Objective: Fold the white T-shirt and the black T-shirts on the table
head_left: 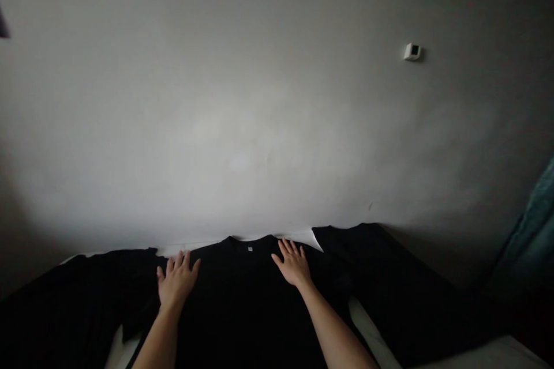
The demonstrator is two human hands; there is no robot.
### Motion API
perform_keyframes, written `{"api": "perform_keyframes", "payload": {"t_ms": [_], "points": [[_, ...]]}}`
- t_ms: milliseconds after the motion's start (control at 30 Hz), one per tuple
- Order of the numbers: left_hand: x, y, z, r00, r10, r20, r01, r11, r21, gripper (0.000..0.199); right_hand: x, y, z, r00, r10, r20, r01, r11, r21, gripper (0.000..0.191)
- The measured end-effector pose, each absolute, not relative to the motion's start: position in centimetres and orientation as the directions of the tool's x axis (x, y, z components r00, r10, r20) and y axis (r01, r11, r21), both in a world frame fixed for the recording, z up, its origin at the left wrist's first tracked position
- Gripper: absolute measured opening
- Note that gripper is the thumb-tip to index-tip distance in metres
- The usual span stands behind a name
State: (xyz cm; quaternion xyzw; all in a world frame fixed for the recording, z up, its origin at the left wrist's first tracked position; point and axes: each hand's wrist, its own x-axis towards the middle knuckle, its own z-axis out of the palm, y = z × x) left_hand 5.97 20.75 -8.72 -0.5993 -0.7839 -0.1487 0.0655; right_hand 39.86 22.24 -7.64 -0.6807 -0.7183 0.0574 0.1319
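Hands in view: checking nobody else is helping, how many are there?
2: the left hand on the black T-shirt left of its collar, the right hand right of the collar.

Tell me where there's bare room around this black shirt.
White surface shows in a strip between the collar of the black shirt and the grey wall, and in a wedge between the shirt's body and its right-side sleeve. It's crowded mid-shirt, under the left hand and right hand.

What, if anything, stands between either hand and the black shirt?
Nothing visible does. The left hand and the right hand both lie open and flat directly on the black long-sleeved shirt, on either side of its collar, with nothing between them and the fabric.
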Motion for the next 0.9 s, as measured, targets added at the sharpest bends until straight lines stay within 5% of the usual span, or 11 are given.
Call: {"api": "perform_keyframes", "payload": {"t_ms": [233,400,500,600,700,900], "points": [[7.0,21.1,-4.8,-0.217,0.923,0.317,0.965,0.156,0.209,0.047,39.5,22.0,-7.3,-0.024,0.944,0.329,0.935,0.138,-0.326,0.041],[7.0,22.0,-1.5,-0.096,0.96,0.262,0.946,0.005,0.325,0.024,34.8,21.4,-5.9,-0.014,0.856,0.517,0.709,0.373,-0.599,0.025],[7.9,19.7,0.3,0.061,0.952,0.3,0.892,-0.187,0.412,0.022,31.4,20.5,-4.6,0.018,0.908,0.418,0.456,0.365,-0.812,0.014],[9.0,15.0,1.4,0.224,0.912,0.344,0.664,-0.401,0.631,0.025,30.2,19.0,-3.1,0.027,0.972,0.233,0.253,0.219,-0.942,0.022],[9.6,10.0,1.8,0.263,0.896,0.358,0.463,-0.442,0.769,0.024,31.1,16.7,-1.7,-0.068,0.987,0.143,0.1,0.149,-0.984,0.032],[9.8,4.7,0.9,0.237,0.917,0.32,0.427,-0.394,0.814,0.017,33.5,11.4,0.4,-0.258,0.954,0.153,-0.02,0.153,-0.988,0.04]]}}
